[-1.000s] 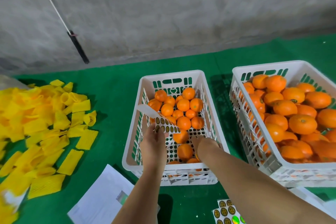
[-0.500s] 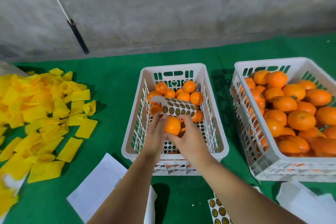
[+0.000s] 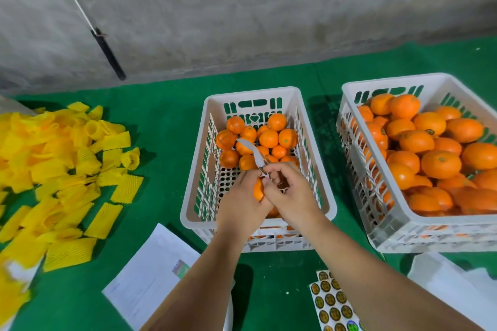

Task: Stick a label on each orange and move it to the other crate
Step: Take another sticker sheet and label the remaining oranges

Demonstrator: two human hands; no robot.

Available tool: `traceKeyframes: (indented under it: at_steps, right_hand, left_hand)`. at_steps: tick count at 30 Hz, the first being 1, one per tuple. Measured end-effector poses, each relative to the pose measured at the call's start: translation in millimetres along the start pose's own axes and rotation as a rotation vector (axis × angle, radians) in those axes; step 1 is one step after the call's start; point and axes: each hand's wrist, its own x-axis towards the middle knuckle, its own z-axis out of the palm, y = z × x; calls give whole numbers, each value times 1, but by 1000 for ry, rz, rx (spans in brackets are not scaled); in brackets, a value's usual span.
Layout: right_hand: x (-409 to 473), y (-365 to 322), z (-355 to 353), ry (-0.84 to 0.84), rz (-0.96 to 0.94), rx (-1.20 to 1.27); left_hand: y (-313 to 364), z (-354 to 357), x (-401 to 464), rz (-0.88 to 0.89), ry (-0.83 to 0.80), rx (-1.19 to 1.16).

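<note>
An orange (image 3: 258, 190) is held between both hands above the near half of the middle crate (image 3: 326, 204), which stands on a green bench (image 3: 166, 121). The left hand (image 3: 242, 203) is curled round the orange from the left, so that only a sliver of the fruit is seen. The fingers of the right hand (image 3: 289, 192) are bent and pinched on a white label strip (image 3: 254, 154) at the top of the orange; the strip curves up and away over the oranges heaped at the far end of the middle crate. Whether the strip is also gripped by the left hand cannot be told. A right crate (image 3: 357, 169), piled high with larger oranges, is set just beside the middle one, towards the right edge of the bench. Yellow foam nets (image 3: 61, 169) are scattered along the left edge. A white paper (image 3: 150, 274) lies at the near edge under the left forearm, and a label sheet (image 3: 332, 301) with dark round stickers lies at the near edge beside the right forearm. A grey wall (image 3: 242, 8) is seen behind the far edge.
</note>
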Motion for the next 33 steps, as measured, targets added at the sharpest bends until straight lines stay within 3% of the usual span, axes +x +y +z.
traceKeyframes:
  at_steps: [10, 15, 17, 21, 27, 33]
  right_hand:
    - [5, 6, -5, 45, 116, 256]
    - [11, 11, -8, 203, 162, 331]
    - [11, 11, -6, 235, 121, 280]
    - [-1, 6, 7, 112, -50, 32]
    - [-7, 8, 11, 57, -323, -232]
    - [-5, 7, 14, 3, -256, -167]
  left_hand:
    - [7, -3, -4, 50, 58, -59]
    - [3, -5, 1, -84, 56, -143]
    - [0, -5, 5, -143, 90, -230]
    - [-4, -7, 15, -224, 167, -366]
    - [-9, -6, 12, -217, 157, -477]
    - [-9, -4, 15, -227, 181, -551]
